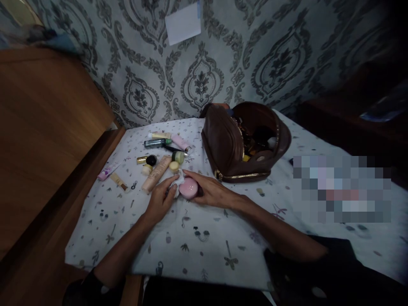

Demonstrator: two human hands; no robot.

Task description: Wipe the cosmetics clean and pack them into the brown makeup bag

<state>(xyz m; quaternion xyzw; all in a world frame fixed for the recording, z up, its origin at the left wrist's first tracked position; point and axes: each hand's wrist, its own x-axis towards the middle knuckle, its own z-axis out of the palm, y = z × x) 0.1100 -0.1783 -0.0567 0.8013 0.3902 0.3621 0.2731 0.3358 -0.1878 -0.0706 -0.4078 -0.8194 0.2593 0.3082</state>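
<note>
My right hand (208, 190) is closed round a round, glossy pink cosmetic container (188, 188). Against its left side my left hand (162, 199) pinches a crumpled white wipe (177, 183). Just beyond the hands lie a beige tube (156, 174), a small yellow-lidded jar (174, 166) and a green jar (177, 157). A dark green tube (157, 143), a pink tube (180, 143) and a slim black stick (174, 149) are grouped farther back. To the left are a gold-and-black item (151, 160) and a small beige tube (119, 182).
A brown zip bag (223, 140) stands open at the back right, filled with items. The patterned white cloth (204, 238) covers the surface. A wooden panel (47, 127) borders the left, and a wallpapered wall (204, 80) rises behind. A purple-and-white tube (107, 171) lies near the left edge.
</note>
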